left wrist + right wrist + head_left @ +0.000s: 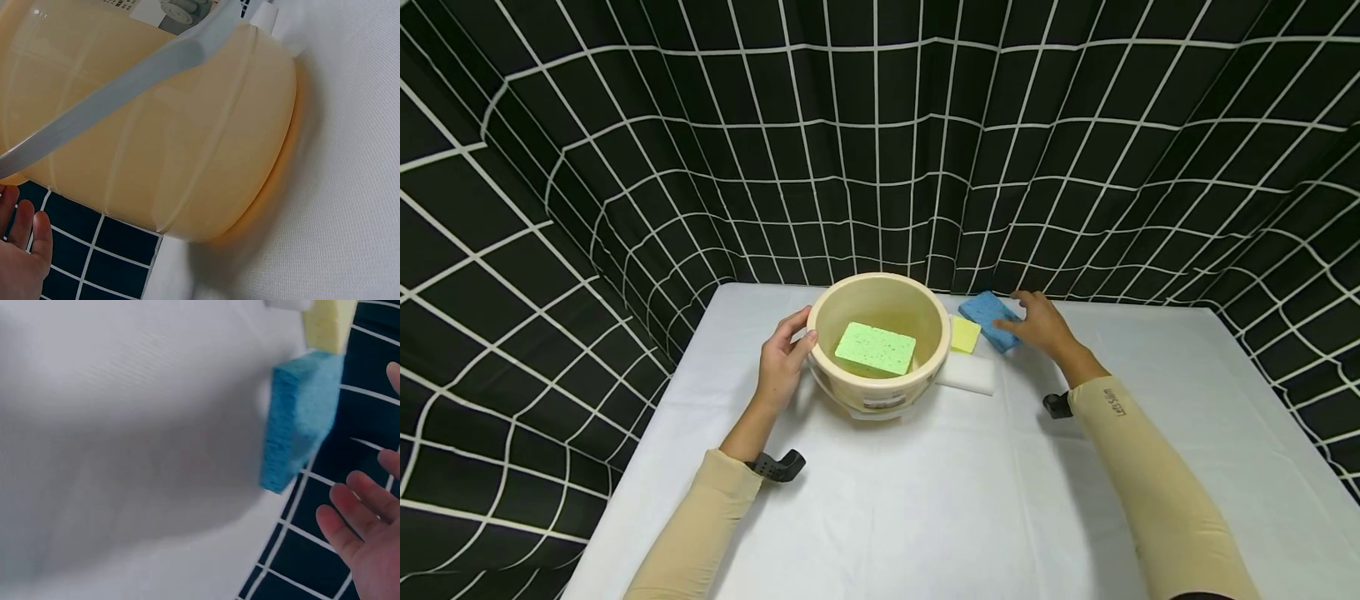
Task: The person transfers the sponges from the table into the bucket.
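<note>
A cream bucket [880,385] stands on the table, with a light green sponge [876,348] inside it. My left hand [781,367] holds the bucket's left side, thumb at the rim; its fingers [41,237] show beside the rim in the left wrist view. To the right of the bucket lies a blue sponge [988,319], seen edge-on as a thick slab in the right wrist view. Over its right end hovers my right hand [1041,327], fingers spread and apart from the sponge [300,422]; nothing is in that hand.
A small yellow sponge [965,334] and a white sponge [967,372] lie between the bucket and the blue sponge. A pale bucket handle [125,94] hangs down the front. Behind the white-clothed table [910,517] hangs a black gridded curtain [880,150].
</note>
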Tool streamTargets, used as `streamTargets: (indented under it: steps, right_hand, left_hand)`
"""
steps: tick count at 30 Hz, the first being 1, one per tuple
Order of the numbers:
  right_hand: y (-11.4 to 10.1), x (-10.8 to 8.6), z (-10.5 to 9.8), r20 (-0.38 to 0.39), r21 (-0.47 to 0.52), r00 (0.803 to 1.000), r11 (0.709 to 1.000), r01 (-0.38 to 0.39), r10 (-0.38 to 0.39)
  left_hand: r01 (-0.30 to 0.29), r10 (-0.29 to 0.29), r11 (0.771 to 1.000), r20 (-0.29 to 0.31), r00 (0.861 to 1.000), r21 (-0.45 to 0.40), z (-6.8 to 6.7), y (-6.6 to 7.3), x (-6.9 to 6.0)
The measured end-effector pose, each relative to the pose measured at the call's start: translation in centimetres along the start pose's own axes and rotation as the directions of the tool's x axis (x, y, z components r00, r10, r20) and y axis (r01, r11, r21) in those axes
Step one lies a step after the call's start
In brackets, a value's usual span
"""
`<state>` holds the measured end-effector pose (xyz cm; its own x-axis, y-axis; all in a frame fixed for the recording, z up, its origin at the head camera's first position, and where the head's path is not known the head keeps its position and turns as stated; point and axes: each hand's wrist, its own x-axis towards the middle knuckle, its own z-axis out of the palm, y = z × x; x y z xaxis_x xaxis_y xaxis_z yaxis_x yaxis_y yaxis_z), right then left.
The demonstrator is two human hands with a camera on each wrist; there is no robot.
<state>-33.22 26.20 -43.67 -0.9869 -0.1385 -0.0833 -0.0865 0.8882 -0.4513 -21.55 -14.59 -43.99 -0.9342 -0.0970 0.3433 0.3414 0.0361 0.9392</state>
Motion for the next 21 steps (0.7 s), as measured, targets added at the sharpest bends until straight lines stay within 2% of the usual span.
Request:
streamTargets:
  steps: [7,16,21]
  right_hand:
    - [0.4,0.3,1.5,0.058,-0.051,0.997,0.997,-0.053,0.056]
    - [0.4,0.7,2.8,0.044,-0.076,0.991,0.989,-0.124,0.128]
    - [-0.1,0.7,3.1,0.047,-0.101,0.991,0.987,-0.124,0.129]
  left_hand:
    - [0.000,0.000,1.000,0.001,1.000,0.008,0.0,0.0,0.0]
    - [-0.008,0.008,1.000,-0.003,1.000,-0.012,0.0,0.1,0.0]
    - [-0.006,0.006,1.000,0.000,1.000,-0.012,0.0,0.1,0.0]
